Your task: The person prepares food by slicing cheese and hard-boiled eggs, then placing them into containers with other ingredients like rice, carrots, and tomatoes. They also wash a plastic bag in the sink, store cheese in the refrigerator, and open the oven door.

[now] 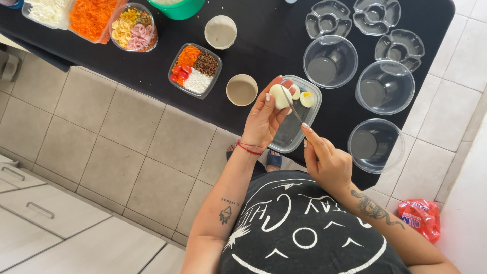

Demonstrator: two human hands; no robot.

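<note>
Egg (280, 96), peeled and white, one, gripped in the fingers of the left hand (264, 119); right hand (327, 160) pinches one thin knife (292, 107) whose blade meets the egg. Beneath both hands: one clear rectangular tray (291, 132) with two egg pieces. Right of the hands: three clear round bowls, three sectioned clear lids. Left of them: two small cups, one filled salad tray (195, 70). Black table (253, 50); beige floor tiles.

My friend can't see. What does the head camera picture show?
The left hand holds a peeled boiled egg over a clear tray while the right hand cuts it with a knife. Clear bowls and salad containers sit on the black table.
</note>
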